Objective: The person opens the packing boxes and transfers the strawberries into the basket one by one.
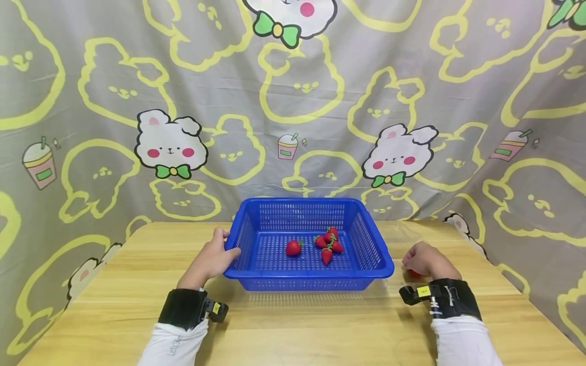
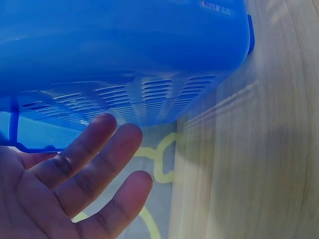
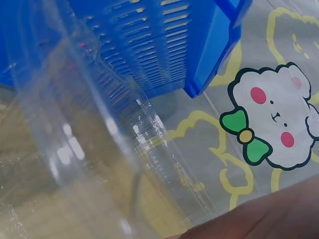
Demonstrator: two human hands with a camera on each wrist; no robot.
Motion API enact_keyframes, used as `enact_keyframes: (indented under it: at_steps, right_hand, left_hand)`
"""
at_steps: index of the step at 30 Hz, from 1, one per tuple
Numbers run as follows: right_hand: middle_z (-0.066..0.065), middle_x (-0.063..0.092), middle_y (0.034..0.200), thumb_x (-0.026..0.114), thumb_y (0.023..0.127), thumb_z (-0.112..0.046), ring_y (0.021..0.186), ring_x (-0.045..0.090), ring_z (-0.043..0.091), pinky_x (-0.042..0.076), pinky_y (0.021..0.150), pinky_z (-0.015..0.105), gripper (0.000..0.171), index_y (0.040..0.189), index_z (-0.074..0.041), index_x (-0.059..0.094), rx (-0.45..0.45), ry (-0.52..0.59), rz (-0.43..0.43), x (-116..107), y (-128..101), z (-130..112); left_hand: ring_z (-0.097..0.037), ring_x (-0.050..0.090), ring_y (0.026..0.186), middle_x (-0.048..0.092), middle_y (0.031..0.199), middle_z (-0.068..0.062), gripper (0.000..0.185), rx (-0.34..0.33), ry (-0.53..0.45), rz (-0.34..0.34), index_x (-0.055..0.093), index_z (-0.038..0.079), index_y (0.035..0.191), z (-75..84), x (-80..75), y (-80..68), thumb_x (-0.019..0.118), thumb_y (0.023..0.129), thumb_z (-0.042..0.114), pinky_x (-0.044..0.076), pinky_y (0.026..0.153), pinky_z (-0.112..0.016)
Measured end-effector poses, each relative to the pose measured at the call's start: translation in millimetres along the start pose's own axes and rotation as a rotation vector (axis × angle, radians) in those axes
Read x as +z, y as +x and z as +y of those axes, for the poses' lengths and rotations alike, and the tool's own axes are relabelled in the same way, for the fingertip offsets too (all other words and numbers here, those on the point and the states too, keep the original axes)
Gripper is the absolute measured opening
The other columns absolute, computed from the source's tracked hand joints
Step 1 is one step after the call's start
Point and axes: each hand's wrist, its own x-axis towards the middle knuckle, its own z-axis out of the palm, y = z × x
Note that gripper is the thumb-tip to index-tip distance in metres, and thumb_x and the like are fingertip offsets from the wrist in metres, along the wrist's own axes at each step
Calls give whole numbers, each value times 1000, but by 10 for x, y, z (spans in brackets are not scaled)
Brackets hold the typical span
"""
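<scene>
Blue basket (image 1: 256,277); red strawberries (image 1: 327,245)

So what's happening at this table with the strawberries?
A person sits at a wooden table with a blue basket holding several strawberries. Their left hand rests against the basket's left rim, fingers fairly straight. Their right hand is curled over something red on the table, beside what looks like a clear plastic container; whether it is actually gripped is hard to tell.

Light wooden table (image 1: 114,284); grey curtain (image 1: 412,61) behind, yellow-outlined cartoon bunnies.
</scene>
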Motion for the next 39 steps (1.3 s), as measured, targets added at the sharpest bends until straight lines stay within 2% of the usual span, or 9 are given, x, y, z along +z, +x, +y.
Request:
enact_keyframes:
  at_steps: [8, 16, 27, 35, 39]
  right_hand:
    - [10, 62, 80, 59, 87, -4, 75, 57, 25, 48, 66, 37, 13, 93, 5, 67, 20, 47, -15, -4, 3, -14]
    - [13, 62, 83, 57, 91, -10, 77, 57, 27, 51, 66, 37, 18, 95, 6, 64, 24, 55, -5, -31, -8, -49]
    - [14, 59, 83, 60, 83, -2, 76, 56, 26, 50, 63, 34, 11, 91, 5, 59, 7, 103, 17, -57, -28, -94]
    - [12, 61, 77, 60, 80, -3, 70, 57, 24, 46, 59, 33, 22, 98, 8, 57, -38, 79, 67, -86, -55, -139]
    - [12, 62, 77, 60, 81, -6, 70, 57, 24, 45, 59, 33, 21, 97, 8, 57, -38, 62, 78, -102, -61, -155]
  left_hand:
    - [-37, 64, 94, 57, 114, -32, 46, 3, -4, -6, 30, -2, 128, 21, -11, 4, 52, 94, 19, 53, 79, -51]
    - [-38, 64, 94, 56, 115, -33, 46, 11, -14, -12, 30, -3, 129, 24, -20, -6, 52, 94, 18, 54, 79, -52]
    - [-39, 64, 94, 55, 117, -34, 45, 2, -15, -15, 29, -2, 129, 26, -13, -8, 51, 95, 17, 53, 80, -53]
    - [-40, 63, 96, 55, 117, -35, 46, 12, -12, -11, 29, -3, 129, 23, -18, -14, 52, 95, 18, 53, 81, -53]
    - [-40, 63, 96, 55, 117, -35, 46, 20, -4, -4, 30, -3, 128, 18, -10, -7, 52, 94, 18, 53, 80, -53]
